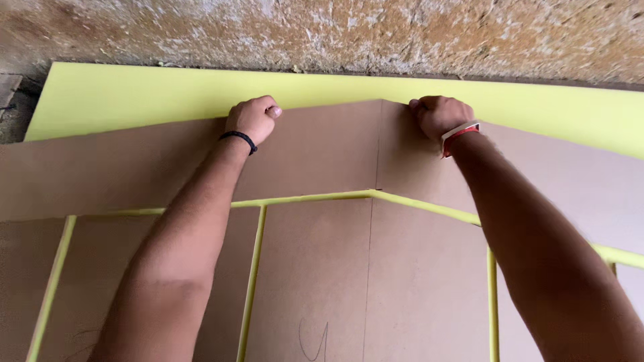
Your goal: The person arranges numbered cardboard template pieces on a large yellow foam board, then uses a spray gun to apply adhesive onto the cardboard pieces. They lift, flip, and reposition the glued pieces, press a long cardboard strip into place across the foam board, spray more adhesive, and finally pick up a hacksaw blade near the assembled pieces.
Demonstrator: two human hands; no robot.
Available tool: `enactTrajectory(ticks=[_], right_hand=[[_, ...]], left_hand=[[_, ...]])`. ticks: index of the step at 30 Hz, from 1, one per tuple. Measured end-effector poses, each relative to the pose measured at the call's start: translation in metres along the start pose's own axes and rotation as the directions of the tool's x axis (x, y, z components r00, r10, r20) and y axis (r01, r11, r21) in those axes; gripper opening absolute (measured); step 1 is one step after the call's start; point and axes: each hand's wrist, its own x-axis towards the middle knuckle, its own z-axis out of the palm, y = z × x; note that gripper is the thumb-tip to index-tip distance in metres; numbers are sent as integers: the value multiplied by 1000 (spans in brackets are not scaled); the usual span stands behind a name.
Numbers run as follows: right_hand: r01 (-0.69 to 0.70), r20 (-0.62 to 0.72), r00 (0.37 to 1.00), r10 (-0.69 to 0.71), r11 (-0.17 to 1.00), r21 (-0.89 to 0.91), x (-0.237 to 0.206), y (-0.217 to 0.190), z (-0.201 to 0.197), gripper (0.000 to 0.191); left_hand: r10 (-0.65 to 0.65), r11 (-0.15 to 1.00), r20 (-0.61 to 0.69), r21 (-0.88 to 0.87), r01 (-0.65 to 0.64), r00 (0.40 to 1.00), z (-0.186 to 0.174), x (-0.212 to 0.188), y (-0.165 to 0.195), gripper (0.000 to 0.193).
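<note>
Clearly both hands work at the far edge of a long brown board (315,151) that lies across a yellow-green sheet (134,94), with a rough mottled wall (335,30) behind. The left hand (253,119), a dark band at its wrist, is curled into a loose fist with the knuckles up and the fingers folded over the board's top edge; whether the fingertips actually pinch the edge or only press on it cannot be told, since they are tucked out of sight. The right hand (439,115), with a red and white wristband, is likewise closed at the top edge, just right of the vertical crease where the board bends. The board sits flat, its upper rim near the middle of the sheet, and below it lie more brown panels (308,268) set apart by narrow gaps through which the yellow-green shows as strips. To do this well, as I judge it, the two hands should bear on the edge evenly, so the board shifts square rather than pivoting about one fist. Keeping the lower edge parallel to the strip beneath it looks like the best check for alignment. Pressure near the crease should stay light, because the board seems likely to fold or buckle there.
</note>
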Motion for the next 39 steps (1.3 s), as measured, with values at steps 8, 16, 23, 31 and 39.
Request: enactTrajectory(ticks=[8,16,23,31,39], right_hand=[[-28,41,999,28,1000,8,-6,-4,49,41],[91,-106,991,-81,992,90,-19,16,59,37],[196,-234,958,-168,975,103,-20,32,72,31],[229,-262,944,-200,969,87,-21,33,74,31],[217,-211,958,-196,973,83,-8,37,75,30]], left_hand=[[5,988,20,157,-8,1000,60,-5,-39,23],[44,997,-48,61,-41,998,77,-7,-39,23],[117,990,-195,103,-99,974,95,-3,-41,20],[99,992,-358,-38,-120,929,105,-20,-37,13],[90,992,-312,-59,-114,946,113,-13,-36,18]])
